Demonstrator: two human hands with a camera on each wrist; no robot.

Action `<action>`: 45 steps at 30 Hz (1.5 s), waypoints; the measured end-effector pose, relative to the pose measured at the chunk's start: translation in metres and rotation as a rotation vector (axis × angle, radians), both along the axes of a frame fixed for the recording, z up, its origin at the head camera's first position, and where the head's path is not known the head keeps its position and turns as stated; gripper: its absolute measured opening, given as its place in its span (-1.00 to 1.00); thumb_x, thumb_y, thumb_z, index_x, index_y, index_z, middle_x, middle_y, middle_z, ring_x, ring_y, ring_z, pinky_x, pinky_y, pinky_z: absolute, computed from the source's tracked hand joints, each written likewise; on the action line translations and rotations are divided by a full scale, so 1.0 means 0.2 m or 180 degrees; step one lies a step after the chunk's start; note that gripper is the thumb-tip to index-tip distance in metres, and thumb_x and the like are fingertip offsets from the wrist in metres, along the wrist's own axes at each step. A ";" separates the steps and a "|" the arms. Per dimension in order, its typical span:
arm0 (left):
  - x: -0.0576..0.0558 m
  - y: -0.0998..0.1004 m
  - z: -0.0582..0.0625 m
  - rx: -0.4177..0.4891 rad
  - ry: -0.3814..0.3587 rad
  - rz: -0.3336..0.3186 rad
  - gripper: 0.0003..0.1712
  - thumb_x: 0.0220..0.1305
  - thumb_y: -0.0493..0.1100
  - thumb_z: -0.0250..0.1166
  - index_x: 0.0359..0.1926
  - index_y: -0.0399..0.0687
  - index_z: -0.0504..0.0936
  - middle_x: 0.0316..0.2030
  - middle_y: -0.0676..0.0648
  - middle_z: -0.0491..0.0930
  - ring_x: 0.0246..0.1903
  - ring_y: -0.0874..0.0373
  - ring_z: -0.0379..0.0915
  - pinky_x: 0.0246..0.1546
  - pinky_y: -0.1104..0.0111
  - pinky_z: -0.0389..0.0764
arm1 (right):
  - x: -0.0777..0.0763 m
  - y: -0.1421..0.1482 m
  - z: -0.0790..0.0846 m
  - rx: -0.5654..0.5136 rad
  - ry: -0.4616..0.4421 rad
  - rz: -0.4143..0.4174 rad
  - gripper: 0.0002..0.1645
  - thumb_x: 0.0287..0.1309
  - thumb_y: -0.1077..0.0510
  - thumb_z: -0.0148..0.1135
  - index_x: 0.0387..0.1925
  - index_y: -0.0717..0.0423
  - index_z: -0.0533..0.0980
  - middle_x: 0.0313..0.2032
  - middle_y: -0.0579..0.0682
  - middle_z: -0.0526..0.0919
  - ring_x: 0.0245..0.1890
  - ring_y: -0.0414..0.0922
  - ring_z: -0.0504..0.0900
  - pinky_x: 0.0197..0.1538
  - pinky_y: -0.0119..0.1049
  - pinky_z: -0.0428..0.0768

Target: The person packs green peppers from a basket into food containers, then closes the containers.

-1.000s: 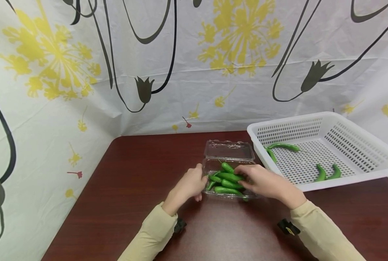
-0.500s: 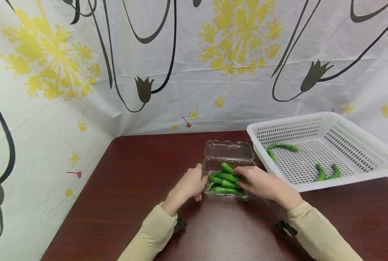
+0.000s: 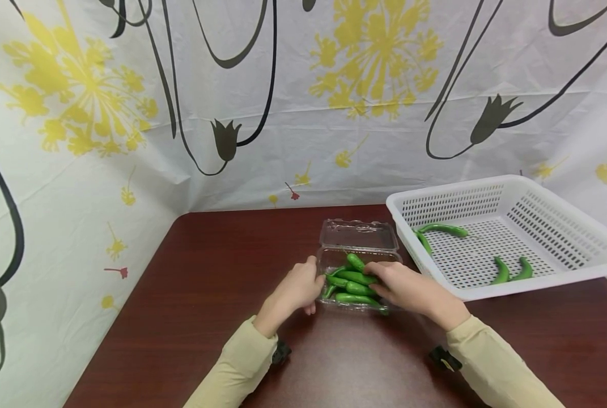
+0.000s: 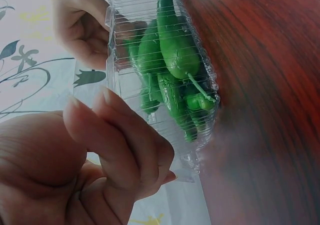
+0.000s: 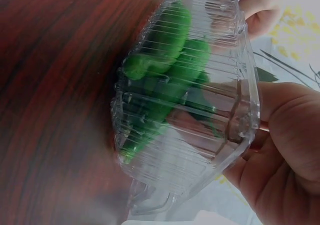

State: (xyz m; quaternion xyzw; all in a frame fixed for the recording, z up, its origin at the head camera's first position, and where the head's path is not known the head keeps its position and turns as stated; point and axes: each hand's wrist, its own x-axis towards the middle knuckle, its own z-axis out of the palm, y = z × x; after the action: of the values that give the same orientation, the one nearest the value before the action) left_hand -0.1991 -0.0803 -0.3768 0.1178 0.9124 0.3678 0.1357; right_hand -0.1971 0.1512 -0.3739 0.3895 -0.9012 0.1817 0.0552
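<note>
A clear plastic clamshell container (image 3: pixel 334 258) sits on the table with its lid (image 3: pixel 359 234) folded back. Several green chili peppers (image 3: pixel 356 298) are heaped inside. My left hand (image 3: pixel 297 284) grips the left side of the container, its thumb at the rim and the other fingers outside. From the right, my right hand (image 3: pixel 405 288) reaches over the rim, its thumb and fingers around the right end of a green chili pepper (image 3: pixel 353 277). Through the ribbed wall in the right wrist view, fingers (image 5: pixel 197 132) show against the peppers. That pepper's gripped end is partly hidden.
A white perforated plastic basket (image 3: pixel 438 290) stands at the right, close to the container, with a few green chili peppers (image 3: pixel 443 229) in it. The dark red table (image 3: pixel 232 255) ends at a patterned cloth (image 3: pixel 293 141) behind and at the left.
My right hand has shifted slightly left, with the pepper at its fingers moving a little the same way. The left hand and container stay in place.
</note>
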 end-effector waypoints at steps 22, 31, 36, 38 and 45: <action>0.00 -0.01 0.00 0.0043 0.0037 -0.0007 -0.50 0.33 -0.21 0.00 0.20 -0.38 0.16 -0.78 -0.12 0.50 -0.90 0.12 0.43 -0.84 0.33 0.48 | 0.01 -0.01 -0.02 -0.0002 0.0275 -0.0188 -0.76 0.03 0.32 0.23 -0.19 0.19 0.50 -0.38 -0.02 0.58 -0.36 -0.13 0.57 -0.34 -0.24 0.55; 0.00 0.00 -0.01 0.0035 0.0039 -0.0011 -0.50 0.34 -0.21 0.00 0.21 -0.37 0.15 -0.78 -0.11 0.50 -0.91 0.13 0.42 -0.84 0.33 0.48 | 0.01 -0.01 -0.03 -0.0001 0.0300 -0.0284 -0.73 -0.01 0.34 0.25 -0.19 0.20 0.53 -0.40 0.01 0.54 -0.45 -0.18 0.52 -0.44 -0.31 0.51; 0.00 0.00 -0.01 0.0032 0.0054 -0.0023 -0.52 0.34 -0.21 0.00 0.18 -0.37 0.17 -0.80 -0.10 0.49 -0.92 0.14 0.41 -0.85 0.34 0.47 | 0.02 -0.01 -0.03 0.0037 0.0316 -0.0403 -0.72 -0.01 0.31 0.27 -0.17 0.19 0.55 -0.39 -0.01 0.50 -0.49 -0.21 0.48 -0.45 -0.31 0.50; 0.00 0.00 -0.01 0.0034 0.0055 -0.0023 -0.53 0.34 -0.21 0.00 0.18 -0.37 0.17 -0.79 -0.10 0.49 -0.92 0.13 0.41 -0.85 0.34 0.47 | 0.02 -0.01 -0.04 0.0057 0.0321 -0.0441 -0.72 -0.01 0.30 0.28 -0.17 0.17 0.55 -0.39 -0.02 0.50 -0.47 -0.20 0.49 -0.44 -0.29 0.52; 0.00 0.00 -0.01 0.0084 0.0020 -0.0002 -0.59 0.34 -0.22 0.01 0.12 -0.36 0.22 -0.73 -0.18 0.53 -0.91 0.11 0.43 -0.83 0.29 0.50 | 0.02 -0.01 -0.03 0.0108 0.0286 -0.0501 -0.73 0.01 0.28 0.28 -0.18 0.14 0.54 -0.38 -0.05 0.54 -0.40 -0.15 0.55 -0.39 -0.24 0.54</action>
State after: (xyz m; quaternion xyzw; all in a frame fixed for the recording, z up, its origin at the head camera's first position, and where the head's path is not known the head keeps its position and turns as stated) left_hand -0.1995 -0.0805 -0.3782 0.1209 0.9079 0.3793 0.1313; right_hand -0.1933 0.1485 -0.3800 0.3261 -0.9286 0.1438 0.1031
